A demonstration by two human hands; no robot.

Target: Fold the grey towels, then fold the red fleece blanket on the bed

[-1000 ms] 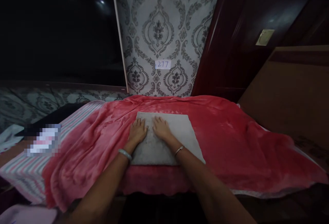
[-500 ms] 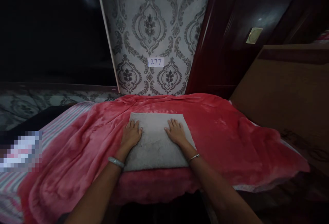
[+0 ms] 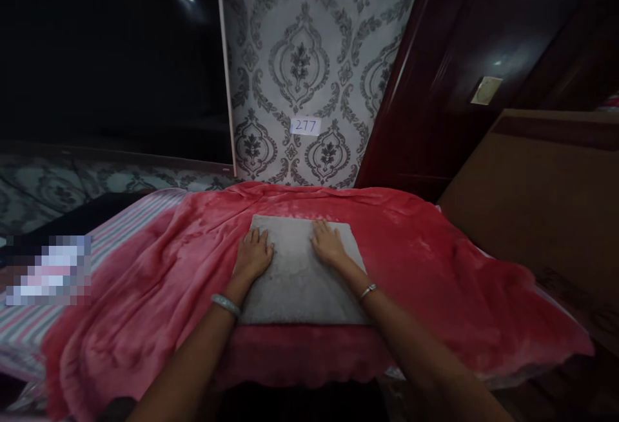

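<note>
A grey, roughly square piece with a fabric-like surface [image 3: 300, 286] lies flat on a rumpled red plush blanket [image 3: 425, 280]; I cannot tell its exact kind. On its left side rests my left hand [image 3: 254, 254], palm down with the fingers stretched out. My right hand [image 3: 329, 244] lies flat near its upper right part, fingers forward and a little apart. Neither hand grips anything. A pale bangle [image 3: 225, 304] circles the left wrist, and a thin silver bracelet [image 3: 368, 291] the right.
Striped cloth [image 3: 120, 228] shows beneath the blanket at the left. A large dark screen [image 3: 116, 54] is at the back left. Patterned wallpaper with a "277" label [image 3: 305, 126] is straight ahead. A big cardboard box [image 3: 541, 196] stands at the right beside dark red wood panelling [image 3: 425, 86].
My right hand has slid slightly inward and forward over the grey piece. The left hand stays on the left side. The whole view has shifted and tilted a little.
</note>
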